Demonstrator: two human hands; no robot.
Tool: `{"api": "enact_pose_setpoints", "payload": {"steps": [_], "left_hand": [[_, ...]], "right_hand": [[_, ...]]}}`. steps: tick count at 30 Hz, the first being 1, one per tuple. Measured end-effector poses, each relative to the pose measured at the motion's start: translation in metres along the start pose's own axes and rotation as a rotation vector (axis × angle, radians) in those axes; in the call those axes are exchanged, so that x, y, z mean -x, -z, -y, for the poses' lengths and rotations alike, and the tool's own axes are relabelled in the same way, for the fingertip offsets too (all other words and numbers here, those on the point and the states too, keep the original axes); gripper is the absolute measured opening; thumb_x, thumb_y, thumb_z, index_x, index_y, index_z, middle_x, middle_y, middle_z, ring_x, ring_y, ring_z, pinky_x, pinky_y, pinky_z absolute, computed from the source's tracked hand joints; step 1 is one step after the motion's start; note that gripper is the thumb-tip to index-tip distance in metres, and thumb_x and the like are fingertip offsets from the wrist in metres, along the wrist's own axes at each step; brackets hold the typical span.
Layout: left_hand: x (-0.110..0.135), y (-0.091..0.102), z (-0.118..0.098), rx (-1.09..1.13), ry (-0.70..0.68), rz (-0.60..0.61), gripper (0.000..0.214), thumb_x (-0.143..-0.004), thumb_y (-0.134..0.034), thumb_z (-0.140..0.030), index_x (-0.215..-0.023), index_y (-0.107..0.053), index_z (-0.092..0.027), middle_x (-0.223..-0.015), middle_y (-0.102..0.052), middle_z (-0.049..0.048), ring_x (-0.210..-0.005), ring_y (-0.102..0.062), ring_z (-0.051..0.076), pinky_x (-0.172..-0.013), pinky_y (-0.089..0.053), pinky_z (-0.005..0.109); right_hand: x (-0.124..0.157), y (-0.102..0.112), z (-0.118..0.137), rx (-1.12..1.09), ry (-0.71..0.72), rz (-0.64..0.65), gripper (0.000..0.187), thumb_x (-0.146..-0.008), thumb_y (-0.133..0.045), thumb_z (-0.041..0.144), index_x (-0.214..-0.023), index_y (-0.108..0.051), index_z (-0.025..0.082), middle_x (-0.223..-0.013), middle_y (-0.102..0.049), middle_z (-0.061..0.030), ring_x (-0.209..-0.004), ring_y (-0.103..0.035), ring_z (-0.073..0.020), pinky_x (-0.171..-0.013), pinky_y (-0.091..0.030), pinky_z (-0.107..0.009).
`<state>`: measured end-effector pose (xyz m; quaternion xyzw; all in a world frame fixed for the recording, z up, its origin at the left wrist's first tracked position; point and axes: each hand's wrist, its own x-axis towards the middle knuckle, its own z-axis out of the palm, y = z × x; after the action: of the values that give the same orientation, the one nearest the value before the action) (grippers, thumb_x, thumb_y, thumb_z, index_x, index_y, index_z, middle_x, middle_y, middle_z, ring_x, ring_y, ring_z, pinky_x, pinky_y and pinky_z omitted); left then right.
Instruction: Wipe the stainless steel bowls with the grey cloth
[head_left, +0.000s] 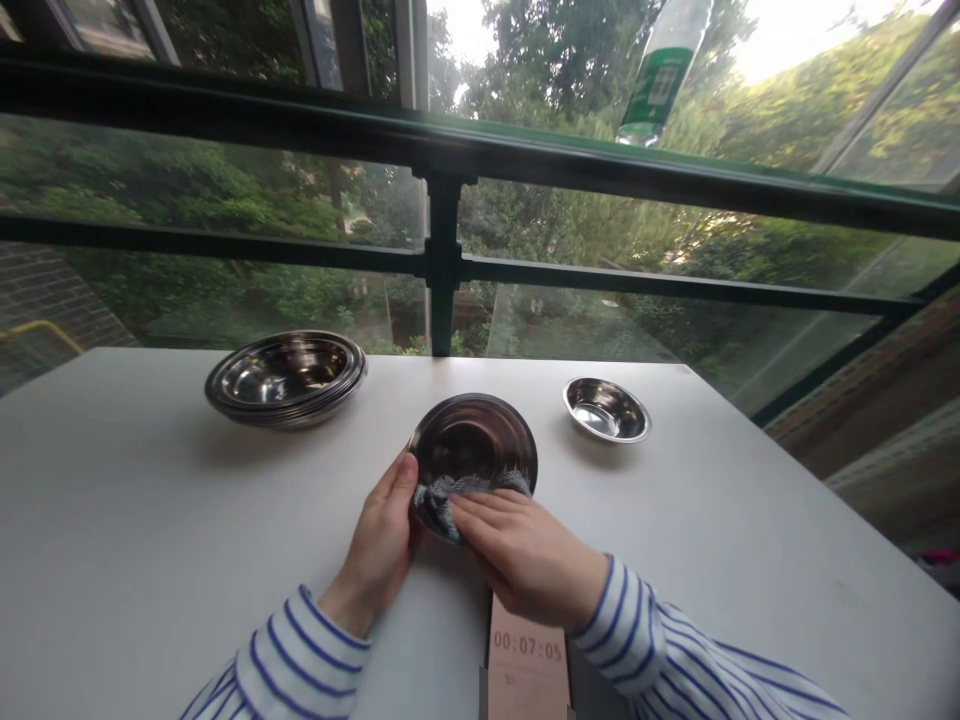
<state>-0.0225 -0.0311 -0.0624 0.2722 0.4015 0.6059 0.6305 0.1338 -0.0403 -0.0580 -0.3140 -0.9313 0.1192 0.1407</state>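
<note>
A shiny metal bowl (472,430) is tilted up off the table, its inside facing me. My left hand (379,530) grips it by the left rim, thumb on the edge and the other fingers behind, mostly hidden. With my right hand (517,545) I press a grey cloth (435,500) against the lower inside of the bowl. The right fingers lie bunched over the cloth, which is crumpled and partly covered by them.
Nested metal bowls (289,385) stand at the back left of the white table (150,560). One small bowl (607,410) sits at the back right. A phone (529,660) showing a timer lies near me. A bottle (664,75) stands on the green railing (315,120) beyond.
</note>
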Motion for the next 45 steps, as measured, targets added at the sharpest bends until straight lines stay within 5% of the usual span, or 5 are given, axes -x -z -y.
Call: {"api": "enact_pose_setpoints", "payload": {"steps": [13, 18, 23, 32, 45], "left_hand": [[-0.005, 0.003, -0.008, 0.006, 0.108, -0.003, 0.041, -0.079, -0.061, -0.033, -0.118, -0.059, -0.021, -0.105, -0.070, 0.0055, -0.091, -0.065, 0.020, -0.078, -0.052, 0.029], [-0.003, 0.000, -0.007, 0.025, 0.199, -0.017, 0.041, -0.083, -0.056, -0.033, -0.120, -0.057, -0.018, -0.100, -0.071, 0.0078, -0.085, -0.066, 0.020, -0.073, -0.053, 0.030], [-0.002, 0.006, -0.008, 0.146, 0.373, 0.147, 0.045, -0.085, -0.050, -0.039, -0.122, -0.056, -0.013, -0.101, -0.070, 0.0121, -0.095, -0.064, 0.024, -0.080, -0.051, 0.034], [0.008, -0.005, -0.004, 0.051, 0.240, 0.249, 0.054, -0.085, -0.051, -0.039, -0.136, -0.040, -0.027, -0.132, -0.054, 0.0073, -0.120, -0.049, 0.027, -0.090, -0.044, 0.039], [0.011, -0.003, 0.003, 0.114, 0.126, 0.232, 0.056, -0.083, -0.054, -0.041, -0.136, -0.041, -0.026, -0.133, -0.054, 0.0058, -0.123, -0.046, 0.025, -0.103, -0.034, 0.036]], "right_hand": [[0.002, 0.002, 0.000, 0.077, -0.025, 0.012, 0.037, -0.089, -0.040, 0.017, -0.126, -0.045, 0.016, -0.120, -0.060, -0.0091, -0.109, -0.054, -0.0223, -0.090, -0.042, -0.037], [-0.002, -0.005, 0.005, 0.107, 0.007, -0.013, 0.043, -0.089, -0.038, 0.016, -0.132, -0.038, 0.007, -0.129, -0.052, -0.0171, -0.116, -0.050, -0.0245, -0.091, -0.045, -0.038], [-0.008, -0.015, 0.006, 0.082, 0.024, -0.090, 0.043, -0.092, -0.034, 0.014, -0.133, -0.035, 0.003, -0.129, -0.051, -0.0197, -0.117, -0.050, -0.0247, -0.093, -0.046, -0.039], [-0.008, -0.011, 0.001, -0.224, -0.014, -0.380, 0.044, -0.091, -0.039, 0.014, -0.134, -0.034, 0.013, -0.121, -0.057, -0.0161, -0.111, -0.055, -0.0214, -0.094, -0.047, -0.038], [-0.011, -0.008, 0.013, -0.344, -0.021, -0.350, 0.045, -0.091, -0.039, 0.017, -0.136, -0.032, 0.011, -0.135, -0.045, -0.0158, -0.127, -0.040, -0.0211, -0.105, -0.036, -0.038]]}}
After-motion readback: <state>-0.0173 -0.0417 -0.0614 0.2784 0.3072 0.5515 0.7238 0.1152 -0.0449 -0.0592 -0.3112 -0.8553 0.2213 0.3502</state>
